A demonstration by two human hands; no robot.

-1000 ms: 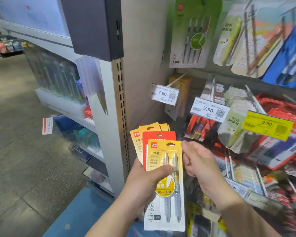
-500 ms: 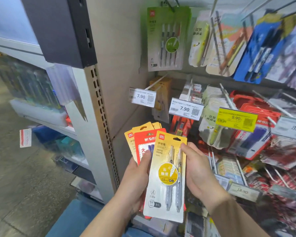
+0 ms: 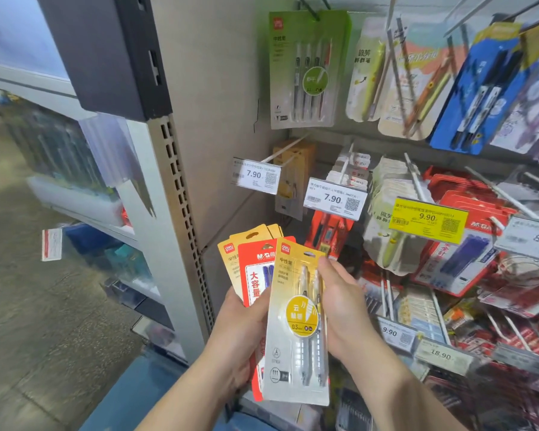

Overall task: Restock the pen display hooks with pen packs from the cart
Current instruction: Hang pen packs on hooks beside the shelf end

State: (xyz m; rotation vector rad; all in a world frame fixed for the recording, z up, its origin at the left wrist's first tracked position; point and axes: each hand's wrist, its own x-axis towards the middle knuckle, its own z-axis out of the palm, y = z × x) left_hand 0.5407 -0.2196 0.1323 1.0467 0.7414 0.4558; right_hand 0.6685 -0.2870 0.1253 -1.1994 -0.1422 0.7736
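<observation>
Ahead, a display wall with hooks full of hanging pen packs. In front, low: a fan of packs, red pack in the middle, gripped by the left hand. Frontmost, a yellow two-pen pack, pinched at its right edge by the right hand, fingers curled.

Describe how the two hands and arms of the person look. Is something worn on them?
Both forearms are bare as far as the frame shows: no sleeve, glove, watch, bracelet or ring is visible. The left hand and the right hand are uncovered, with short, plain nails on the fingers that show.
</observation>
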